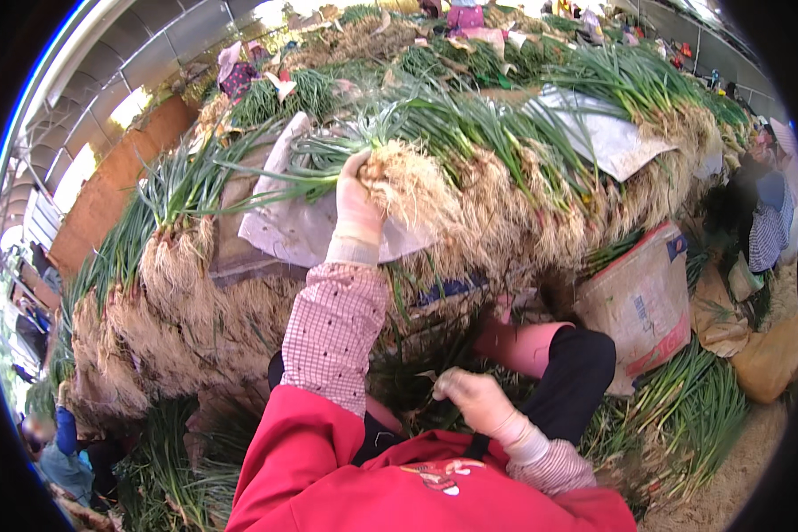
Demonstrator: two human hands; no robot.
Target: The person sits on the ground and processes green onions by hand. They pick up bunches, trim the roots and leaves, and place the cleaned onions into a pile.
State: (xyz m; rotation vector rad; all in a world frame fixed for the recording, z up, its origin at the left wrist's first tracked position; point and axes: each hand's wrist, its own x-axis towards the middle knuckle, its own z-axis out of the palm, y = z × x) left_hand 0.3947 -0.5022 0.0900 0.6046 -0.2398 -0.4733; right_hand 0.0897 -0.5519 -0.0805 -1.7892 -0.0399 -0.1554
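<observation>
My left hand (pixel 359 206), in a pale glove, is closed around a bunch of green onions (pixel 409 179) just above a whitish plastic sack (pixel 286 229). The bunch's tan roots point right and its green leaves trail left. My right hand (pixel 475 399), also gloved, is held low before my red apron, its fingers curled. A small pale tip shows beside those fingers; whether they grip a tool cannot be told. More green onions (pixel 492 179) lie in a row right of the held bunch, roots towards me.
Rooted green onions (pixel 173 259) are heaped at the left. A printed sack (pixel 638 306) stands by my right knee, with loose green onions (pixel 691 405) on the ground below it. Another grey-white sheet (pixel 598 133) lies on the pile. Other people sit at the far left, far right and back.
</observation>
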